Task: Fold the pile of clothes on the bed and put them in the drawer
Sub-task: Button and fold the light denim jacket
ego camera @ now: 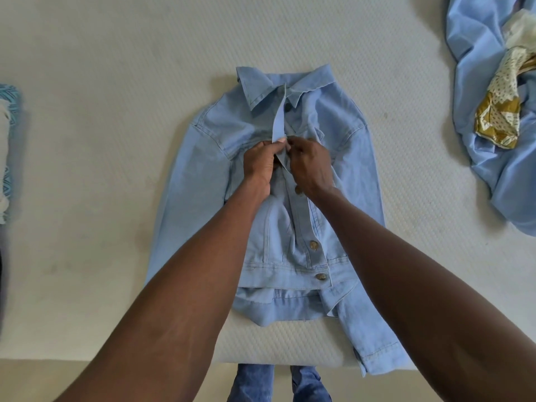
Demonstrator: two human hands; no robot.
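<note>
A light blue denim jacket (203,175) lies front-up on the white bed (101,126), collar away from me, sleeves down its sides. Two lower buttons are fastened; the placket above my hands is open. My left hand (259,166) pinches the left placket edge at chest height. My right hand (310,166) pinches the right placket edge beside it, fingertips meeting at the middle. A pile of unfolded clothes (487,111), light blue fabric with a gold patterned cloth (501,111) on top, lies at the far right.
Folded clothes (7,146) with a teal pattern sit at the left edge of the bed. The bed's near edge runs along the bottom, with my jeans-clad legs (278,384) below it.
</note>
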